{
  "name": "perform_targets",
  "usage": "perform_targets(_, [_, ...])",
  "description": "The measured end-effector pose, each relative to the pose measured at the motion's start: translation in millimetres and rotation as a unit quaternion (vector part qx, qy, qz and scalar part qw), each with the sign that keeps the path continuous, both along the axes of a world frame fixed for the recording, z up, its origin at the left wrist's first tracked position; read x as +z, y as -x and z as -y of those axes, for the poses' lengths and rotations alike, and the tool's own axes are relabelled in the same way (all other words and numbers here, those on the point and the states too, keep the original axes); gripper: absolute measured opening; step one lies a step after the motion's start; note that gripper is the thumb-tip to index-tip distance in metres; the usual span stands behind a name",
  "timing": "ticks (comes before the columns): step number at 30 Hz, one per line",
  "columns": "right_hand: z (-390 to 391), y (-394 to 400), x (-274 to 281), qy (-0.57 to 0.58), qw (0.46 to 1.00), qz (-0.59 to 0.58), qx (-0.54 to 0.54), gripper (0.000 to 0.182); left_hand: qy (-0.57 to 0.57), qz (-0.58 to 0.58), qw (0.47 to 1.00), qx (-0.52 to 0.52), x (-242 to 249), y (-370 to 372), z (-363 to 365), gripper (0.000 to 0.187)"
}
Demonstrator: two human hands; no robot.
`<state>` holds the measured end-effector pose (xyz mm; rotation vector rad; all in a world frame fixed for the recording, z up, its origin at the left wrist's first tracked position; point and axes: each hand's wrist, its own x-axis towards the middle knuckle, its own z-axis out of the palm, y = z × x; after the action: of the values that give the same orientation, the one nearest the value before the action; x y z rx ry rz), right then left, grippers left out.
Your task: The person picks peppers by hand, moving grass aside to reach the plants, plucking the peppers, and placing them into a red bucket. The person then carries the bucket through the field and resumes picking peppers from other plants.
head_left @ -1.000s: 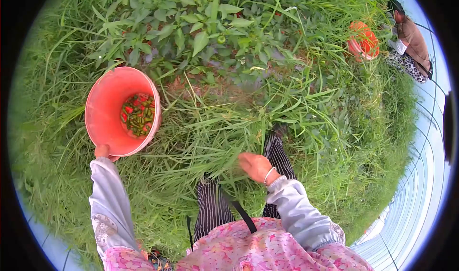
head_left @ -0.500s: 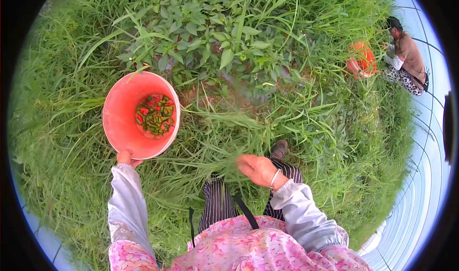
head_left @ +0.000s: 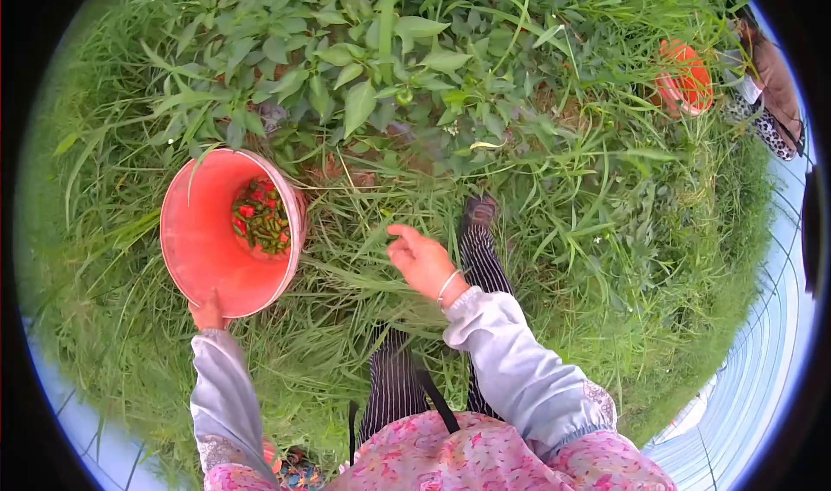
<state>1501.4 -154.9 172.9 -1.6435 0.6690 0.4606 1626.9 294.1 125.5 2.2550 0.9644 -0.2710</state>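
A red bucket [head_left: 195, 205] is tilted so that its inside shows, with red and green peppers [head_left: 261, 218] at its bottom. My left hand [head_left: 208, 311] grips the bucket's near rim. Over the grass, right of the bucket, my right hand [head_left: 417, 259] reaches out with its fingers partly spread and nothing visible between them. Leafy pepper plants [head_left: 359, 106] grow in front of both hands, and one small green pepper [head_left: 403, 96] hangs among the leaves.
At the far right a person [head_left: 773, 80] crouches beside another red bucket [head_left: 692, 75]. Tall grass [head_left: 346, 274] surrounds my feet, one shoe [head_left: 479, 211] showing. Something multicoloured [head_left: 299, 474] lies at the bottom edge. Pale plastic sheeting [head_left: 744, 387] curves along the right.
My right hand has moved left and forward, toward the plants. The held bucket sits slightly further left and nearer to me. My right foot has stepped forward, and the view has shifted.
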Motion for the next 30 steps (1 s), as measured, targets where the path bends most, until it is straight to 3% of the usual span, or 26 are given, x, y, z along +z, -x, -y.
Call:
perform_targets(3, [12,8,-28,-0.026,0.999,0.009,-0.027,0.025,-0.173,0.029,0.974,-0.147,5,-3,-13,0.077])
perform_targets(6, [15,18,-32,-0.066,0.998,-0.025,0.001,0.024,-0.258,0.0,0.949,-0.184,44,-17,37,0.077])
perform_targets(7, [16,19,-31,-0.066,0.998,-0.02,0.004,0.023,-0.234,0.029,0.95,-0.207,43,-21,35,0.073])
perform_targets(10, [24,16,-35,-0.084,0.995,-0.037,0.028,0.024,-0.38,0.041,0.853,-0.355,75,-39,93,0.066])
perform_targets(11, [27,12,-35,-0.086,0.996,-0.03,0.024,0.024,-0.358,0.142,0.803,-0.455,83,-46,121,0.055])
perform_targets(13, [30,6,-35,-0.092,0.995,-0.02,0.016,0.023,-0.306,0.19,0.742,-0.565,102,-53,211,0.04])
perform_targets(17, [35,-4,-36,-0.051,0.996,0.002,0.077,0.021,-0.091,0.191,0.73,-0.65,54,-63,317,0.019])
perform_targets(20, [36,-4,-38,-0.047,0.994,0.025,0.092,0.022,0.004,0.145,0.674,-0.724,-3,-70,383,0.02])
perform_targets(21, [34,-4,-40,-0.054,0.995,0.032,0.077,0.022,-0.014,0.148,0.673,-0.725,-25,-70,405,0.022])
perform_targets(23, [36,-7,-38,-0.058,0.995,0.026,0.071,0.02,-0.066,0.045,0.699,-0.71,-79,-75,438,0.022])
perform_targets(25, [37,-5,-41,-0.092,0.995,0.025,0.039,0.02,-0.167,-0.167,0.631,-0.739,-126,-90,463,0.029])
perform_targets(28, [41,-6,-45,-0.156,0.988,-0.005,-0.015,0.02,-0.262,-0.247,0.622,-0.695,-182,-68,469,0.038])
perform_targets(29, [42,-5,-48,-0.18,0.983,-0.016,-0.043,0.019,-0.144,-0.134,0.699,-0.688,-184,-56,451,0.043])
perform_targets(30, [43,-3,-50,-0.204,0.976,-0.028,-0.071,0.019,-0.13,-0.145,0.693,-0.695,-174,-50,449,0.042])
